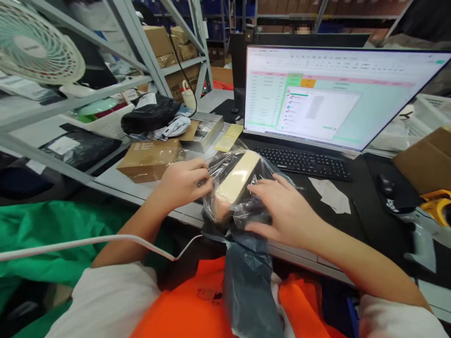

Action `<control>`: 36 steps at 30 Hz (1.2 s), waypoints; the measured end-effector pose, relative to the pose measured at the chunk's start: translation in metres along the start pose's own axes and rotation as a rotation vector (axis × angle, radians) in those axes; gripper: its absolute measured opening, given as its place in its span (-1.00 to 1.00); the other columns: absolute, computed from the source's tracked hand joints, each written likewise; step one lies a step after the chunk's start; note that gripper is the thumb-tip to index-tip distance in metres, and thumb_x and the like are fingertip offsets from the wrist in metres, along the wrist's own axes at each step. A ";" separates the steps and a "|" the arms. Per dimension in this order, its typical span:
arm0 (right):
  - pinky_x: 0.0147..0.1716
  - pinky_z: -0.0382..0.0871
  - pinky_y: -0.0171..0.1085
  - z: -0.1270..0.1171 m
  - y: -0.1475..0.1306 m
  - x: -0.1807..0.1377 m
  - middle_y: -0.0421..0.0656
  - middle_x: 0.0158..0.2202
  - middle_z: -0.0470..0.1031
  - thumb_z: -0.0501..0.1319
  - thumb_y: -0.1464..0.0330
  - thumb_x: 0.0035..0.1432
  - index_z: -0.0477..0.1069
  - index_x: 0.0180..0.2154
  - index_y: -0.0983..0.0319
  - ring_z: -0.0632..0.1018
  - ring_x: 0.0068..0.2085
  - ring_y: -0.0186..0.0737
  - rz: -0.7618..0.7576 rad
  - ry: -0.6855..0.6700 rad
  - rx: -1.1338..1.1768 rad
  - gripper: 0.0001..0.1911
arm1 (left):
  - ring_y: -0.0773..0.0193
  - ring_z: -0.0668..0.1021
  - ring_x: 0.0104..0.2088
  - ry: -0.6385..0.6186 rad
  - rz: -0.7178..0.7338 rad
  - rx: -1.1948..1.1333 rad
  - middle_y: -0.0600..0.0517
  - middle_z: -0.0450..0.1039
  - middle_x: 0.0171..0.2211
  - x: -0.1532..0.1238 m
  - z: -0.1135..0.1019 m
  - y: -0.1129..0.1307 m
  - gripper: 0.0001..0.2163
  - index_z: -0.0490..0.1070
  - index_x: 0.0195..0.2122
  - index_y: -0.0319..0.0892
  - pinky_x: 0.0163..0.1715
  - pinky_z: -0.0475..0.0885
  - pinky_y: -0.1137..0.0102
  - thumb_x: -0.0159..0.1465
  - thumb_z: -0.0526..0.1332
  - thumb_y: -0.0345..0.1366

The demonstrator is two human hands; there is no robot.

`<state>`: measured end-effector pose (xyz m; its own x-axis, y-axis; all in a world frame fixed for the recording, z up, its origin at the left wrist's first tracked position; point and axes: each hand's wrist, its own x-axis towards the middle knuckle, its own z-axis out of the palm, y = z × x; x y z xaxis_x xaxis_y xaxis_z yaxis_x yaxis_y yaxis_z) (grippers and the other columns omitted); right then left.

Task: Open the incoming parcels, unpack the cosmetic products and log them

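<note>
A pale yellow box (238, 177) lies inside a loose, shiny clear plastic bag (214, 206) at the desk's front edge. My left hand (185, 183) is closed, its fingers curled on the left side of the plastic. On the other side my right hand (282, 206) has its fingers spread against the bag, thumb held apart below. Beneath both hands a dark grey mailer bag (248, 277) hangs over the edge onto my lap. The lower end of the yellow box is blurred.
A brown carton (150, 159) stands left of the bag, with a black parcel (151, 115) behind it. A monitor (317, 94) and keyboard (303, 162) are ahead. White paper slips (331, 195) and a mouse (385, 184) lie right. A white cable (141, 238) crosses at left.
</note>
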<state>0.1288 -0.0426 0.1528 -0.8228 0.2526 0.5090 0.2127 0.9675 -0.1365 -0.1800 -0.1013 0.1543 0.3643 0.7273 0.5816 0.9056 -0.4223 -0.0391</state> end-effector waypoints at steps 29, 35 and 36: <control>-0.14 0.32 -0.12 0.050 0.061 -0.063 -0.19 -0.48 0.29 0.06 0.45 0.46 0.25 -0.47 0.16 0.30 -0.38 -0.16 -0.194 -0.165 -0.043 -0.63 | 0.30 0.31 -0.57 0.277 0.229 -0.261 0.10 0.26 -0.61 -0.082 0.077 -0.007 -0.60 0.19 -0.54 -0.12 -0.51 0.14 0.29 0.46 0.22 -0.27; -0.11 0.44 -0.04 0.057 0.055 -0.073 -0.08 -0.32 0.48 0.11 0.44 0.38 0.35 -0.38 0.17 0.47 -0.25 -0.09 -0.107 -0.132 0.112 -0.78 | 0.24 0.51 -0.43 -0.166 -0.473 -0.770 -0.04 0.50 -0.46 -0.072 0.098 0.001 -0.38 0.41 -0.49 -0.16 -0.40 0.35 0.35 0.52 -0.15 0.13; -0.08 0.45 -0.02 0.062 0.053 -0.077 -0.05 -0.26 0.52 0.11 0.43 0.37 0.38 -0.35 0.18 0.51 -0.20 -0.07 -0.110 -0.100 0.132 -0.81 | 0.24 0.50 -0.44 -0.316 -0.562 -0.796 -0.03 0.50 -0.48 -0.068 0.099 0.001 -0.38 0.43 -0.48 -0.17 -0.41 0.33 0.36 0.49 -0.12 0.16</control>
<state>0.1708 -0.0107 0.0538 -0.8868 0.1376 0.4413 0.0531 0.9787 -0.1984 -0.1822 -0.0983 0.0343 0.0762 0.9916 0.1043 0.5978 -0.1291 0.7912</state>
